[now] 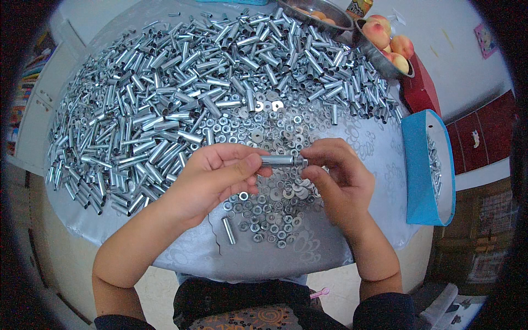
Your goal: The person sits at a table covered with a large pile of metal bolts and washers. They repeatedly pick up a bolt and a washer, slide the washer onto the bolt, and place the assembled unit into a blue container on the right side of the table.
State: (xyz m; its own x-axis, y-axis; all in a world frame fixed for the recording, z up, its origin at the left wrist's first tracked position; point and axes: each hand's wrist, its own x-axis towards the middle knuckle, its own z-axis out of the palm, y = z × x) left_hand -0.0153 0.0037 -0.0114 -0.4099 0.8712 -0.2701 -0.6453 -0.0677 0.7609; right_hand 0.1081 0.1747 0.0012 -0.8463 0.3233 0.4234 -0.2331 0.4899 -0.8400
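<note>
My left hand point(212, 179) holds a short shiny metal tube point(279, 160) level between thumb and fingers. My right hand point(335, 176) pinches the tube's right end, where a small nut or washer sits against it. Both hands hover over a scatter of small washers and nuts point(269, 212) on the silver-covered round table point(247, 258). One loose tube point(228, 230) lies near the table's front edge.
A big heap of metal tubes point(181, 88) covers the table's left and far half. A blue box point(426, 165) holding several finished pieces stands at the right edge. Metal bowls of peaches point(388, 44) sit at the far right.
</note>
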